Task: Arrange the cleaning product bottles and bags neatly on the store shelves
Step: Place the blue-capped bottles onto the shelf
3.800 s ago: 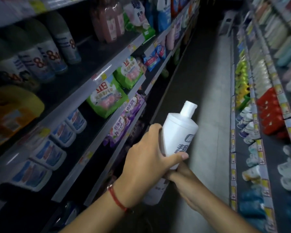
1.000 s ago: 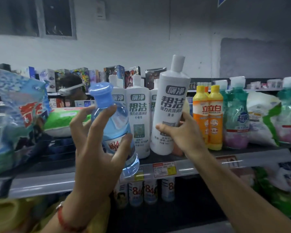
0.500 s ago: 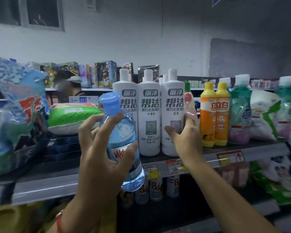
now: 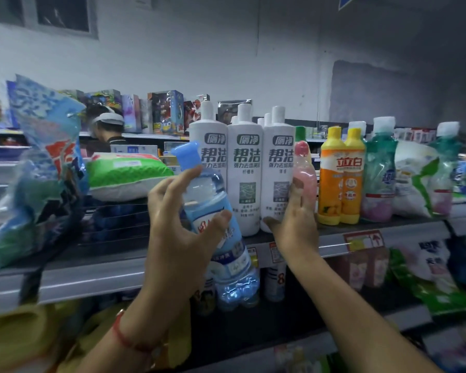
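Three white cleaner bottles (image 4: 244, 170) are shown upright and touching in a row on the top shelf (image 4: 388, 235), labels forward; more white caps show behind them. The rightmost of the three is flanked at 3 o'clock by a small pink bottle (image 4: 303, 170), against which the right hand (image 4: 293, 224) is raised, fingers extended along it; whether it is gripped or only pressed cannot be told. A blue-capped clear bottle (image 4: 213, 211) is held tilted in the curled fingers of the left hand (image 4: 178, 232), in front of the shelf edge and not yet placed.

The white row is judged to be in order. The held bottle and the pink bottle are judged still to need places.

At 3 o'clock stand two orange bottles (image 4: 339, 179), then green bottles and a white-and-green bag (image 4: 412, 184). At 9 o'clock a green-and-white bag (image 4: 124, 170) lies flat, and a blue bag (image 4: 38, 170) leans outward, judged untidy. Lower shelves hold further stock. Behind, a pale wall and another person's head (image 4: 105, 122) are seen.
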Tool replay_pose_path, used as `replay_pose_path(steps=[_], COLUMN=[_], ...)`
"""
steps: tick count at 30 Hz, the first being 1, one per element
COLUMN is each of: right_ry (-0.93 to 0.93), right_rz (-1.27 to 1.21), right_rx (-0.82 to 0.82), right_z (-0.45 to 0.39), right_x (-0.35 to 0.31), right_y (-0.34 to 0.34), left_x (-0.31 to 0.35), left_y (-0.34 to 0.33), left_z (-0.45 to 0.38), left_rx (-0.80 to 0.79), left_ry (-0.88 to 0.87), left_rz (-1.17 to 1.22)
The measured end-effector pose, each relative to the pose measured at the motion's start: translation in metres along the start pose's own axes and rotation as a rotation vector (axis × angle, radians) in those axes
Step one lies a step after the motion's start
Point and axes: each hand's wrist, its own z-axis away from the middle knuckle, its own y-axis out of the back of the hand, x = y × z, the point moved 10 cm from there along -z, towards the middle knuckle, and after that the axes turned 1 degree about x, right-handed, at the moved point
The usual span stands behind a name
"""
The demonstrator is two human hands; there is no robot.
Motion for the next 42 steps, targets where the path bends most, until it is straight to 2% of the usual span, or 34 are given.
replay_pose_path(steps=[3, 5, 6, 8, 10, 11, 15, 18, 20, 22, 24, 26, 29, 31, 35, 38, 40, 42], right_ry=[0.052, 0.094, 0.068, -0.032, -0.085, -0.087, -0.145, -0.204, -0.113, 0.086, 0.229, 0.269, 0.155, -0.019, -0.395, -0.619, -0.757, -0.813], right_rz=[-0.034, -0.241, -0.404, -0.758, -0.908, -0.931, -0.933, -0.852, -0.648, -0.364, -0.225, -0.234, -0.328, -0.503, -0.941, -1.162, -1.217, -1.216], right_rx=[-0.064, -0.113, -0.215, -0.577, -0.856, -0.903, -0.853, -0.870, -0.786, -0.691, -0.668, -0.682, -0.858, -1.021, -1.305, -1.388, -1.410, -1.435], right_z=[0.025, 0.055, 0.073, 0.119, 0.162, 0.176, 0.203, 0.232, 0.245, 0.257, 0.275, 0.292, 0.321, 0.341, 0.395, 0.433, 0.456, 0.471], right_x=[-0.014, -0.028, -0.033, -0.049, -0.060, -0.060, -0.038, -0.016, -0.005, -0.006, -0.012, -0.011, 0.007, 0.020, 0.023, 0.009, 0.002, -0.007], right_y=[0.010, 0.027, 0.030, 0.022, 0.016, 0.017, 0.026, 0.028, 0.037, 0.050, 0.056, 0.058, 0.045, 0.035, 0.018, 0.015, 0.008, 0.005], left_x=[-0.016, -0.024, -0.026, -0.028, -0.025, -0.022, -0.010, -0.027, -0.042, -0.052, -0.056, -0.051, -0.039, -0.028, -0.009, 0.008, 0.015, 0.018], left_y=[0.004, 0.006, 0.007, 0.007, 0.004, 0.002, -0.009, -0.004, -0.007, -0.012, -0.010, -0.004, 0.013, 0.022, 0.041, 0.040, 0.041, 0.047], left_z=[0.005, 0.013, 0.018, 0.030, 0.044, 0.052, 0.092, 0.138, 0.175, 0.216, 0.251, 0.275, 0.297, 0.303, 0.305, 0.303, 0.303, 0.304], left_rx=[0.010, 0.031, 0.040, 0.054, 0.058, 0.056, 0.036, 0.176, 0.282, 0.379, 0.494, 0.553, 0.527, 0.379, 0.075, -0.095, -0.166, -0.212], left_ry=[0.134, 0.220, 0.250, 0.297, 0.335, 0.354, 0.454, 0.681, 0.884, 1.072, 1.156, 1.182, 1.164, 1.130, 1.019, 0.930, 0.871, 0.841], left_rz=[0.146, 0.192, 0.204, 0.214, 0.224, 0.229, 0.223, 0.352, 0.545, 0.686, 0.792, 0.843, 0.739, 0.564, 0.044, -0.163, -0.262, -0.337])
